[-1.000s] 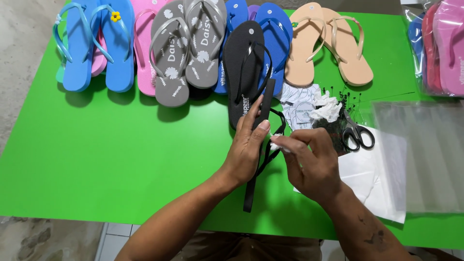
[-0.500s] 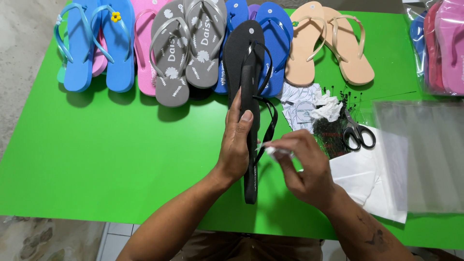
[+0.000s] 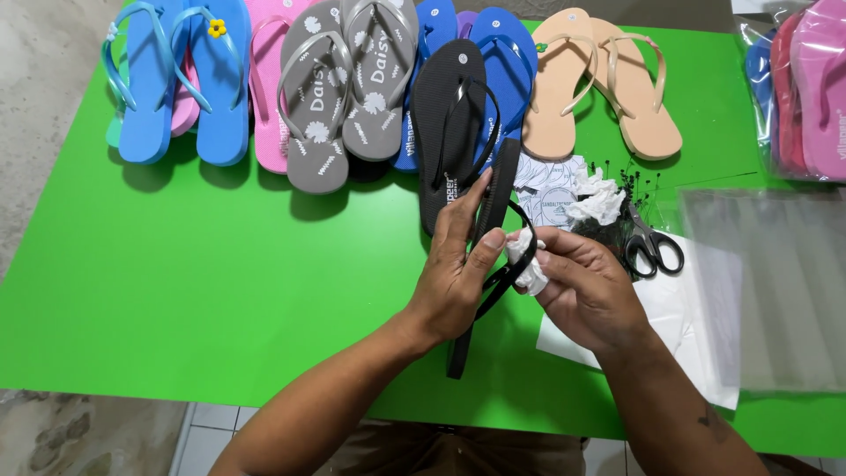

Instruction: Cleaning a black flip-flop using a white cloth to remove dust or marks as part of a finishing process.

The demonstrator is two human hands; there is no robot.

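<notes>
My left hand (image 3: 458, 264) grips a black flip-flop (image 3: 495, 189) that stands on its edge over the green table (image 3: 220, 282), sole turned toward the left. Its black strap (image 3: 502, 278) loops out to the right. My right hand (image 3: 586, 286) pinches a crumpled white paper wad (image 3: 526, 260) against that strap. A second black flip-flop (image 3: 448, 123) lies flat just behind, strap up.
A row of flip-flops lines the far edge: light blue (image 3: 189, 88), pink (image 3: 264, 97), grey (image 3: 344, 88), dark blue (image 3: 507, 70), beige (image 3: 599, 84). Black scissors (image 3: 654, 247), paper scraps (image 3: 599, 203), clear plastic bags (image 3: 775, 291) and bagged sandals (image 3: 806, 88) lie to the right.
The black flip-flop has been tipped up and slid toward the far side in my left hand. My right hand has brought the white paper wad against its strap.
</notes>
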